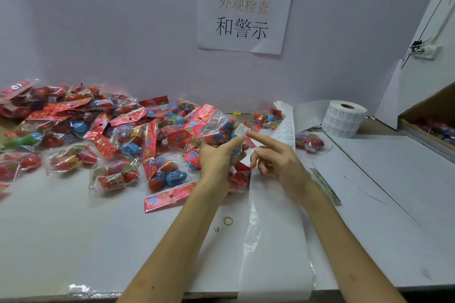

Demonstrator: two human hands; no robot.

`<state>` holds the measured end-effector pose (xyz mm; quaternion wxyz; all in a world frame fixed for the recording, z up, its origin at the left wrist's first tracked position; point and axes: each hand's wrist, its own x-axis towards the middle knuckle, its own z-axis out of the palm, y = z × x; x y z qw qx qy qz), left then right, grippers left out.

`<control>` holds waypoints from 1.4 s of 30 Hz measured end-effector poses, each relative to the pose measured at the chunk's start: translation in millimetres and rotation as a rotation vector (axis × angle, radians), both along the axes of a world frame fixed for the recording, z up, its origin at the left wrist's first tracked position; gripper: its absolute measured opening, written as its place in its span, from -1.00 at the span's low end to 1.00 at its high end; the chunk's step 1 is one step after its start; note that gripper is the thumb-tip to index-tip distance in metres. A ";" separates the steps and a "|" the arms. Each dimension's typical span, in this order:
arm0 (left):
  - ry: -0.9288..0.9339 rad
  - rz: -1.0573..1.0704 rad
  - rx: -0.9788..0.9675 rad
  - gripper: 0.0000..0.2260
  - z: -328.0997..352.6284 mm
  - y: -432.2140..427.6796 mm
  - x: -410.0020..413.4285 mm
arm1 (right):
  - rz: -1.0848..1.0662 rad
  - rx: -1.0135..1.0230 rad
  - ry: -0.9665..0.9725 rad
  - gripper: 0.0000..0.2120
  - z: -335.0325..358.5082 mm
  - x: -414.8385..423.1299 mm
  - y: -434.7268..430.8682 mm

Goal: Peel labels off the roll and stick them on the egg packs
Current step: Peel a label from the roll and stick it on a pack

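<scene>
White table [73, 229] set against a pale wall bearing a paper sign [242, 11] with printed characters. A loose heap of egg packs [98, 130], clear bags of coloured plastic eggs with red patterned headers, covers the left and centre of the table and crowds the space just left of the hands. A few more packs [268, 115] lie near the wall, and a single pack [309, 141] lies to the right. The label roll [343, 118] stands on end at the back right, well apart from the hands; a strip of its backing paper [286, 128] trails from the wall toward the right hand. A cardboard box [430, 115] stands at the far right, a rubber band [228, 221] lies between the forearms, and a colourful strip [325, 184] lies beside the right wrist.

The left hand [219, 155] grips one held pack [216, 130] raised above the table, fingers curled round it and thumb extended upward. A small white label [240, 129] sits at the pack's upper right edge, just above the thumb tip. The right hand [273, 157] holds nothing: its index finger is straight, tip at the label's edge, while the other fingers are curled.
</scene>
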<state>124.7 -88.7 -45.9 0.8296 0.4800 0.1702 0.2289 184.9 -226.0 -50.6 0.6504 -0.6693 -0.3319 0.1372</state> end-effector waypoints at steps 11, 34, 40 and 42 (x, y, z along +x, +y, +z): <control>0.067 0.067 -0.040 -0.76 -2.0 2.9 1.5 | -0.048 -0.054 -0.076 -0.56 -4.6 0.5 2.2; -0.071 -0.175 0.360 -0.63 -2.4 -12.7 -5.5 | -0.240 0.063 -0.051 -0.88 -1.7 -0.9 -1.6; -0.036 -0.208 0.315 -0.60 -2.4 -8.6 -2.0 | -0.194 0.160 0.081 -0.69 2.5 0.4 -4.4; -0.038 -0.221 0.279 -0.59 -2.5 -8.4 -1.6 | -0.182 0.163 0.103 -0.69 2.6 0.0 -4.0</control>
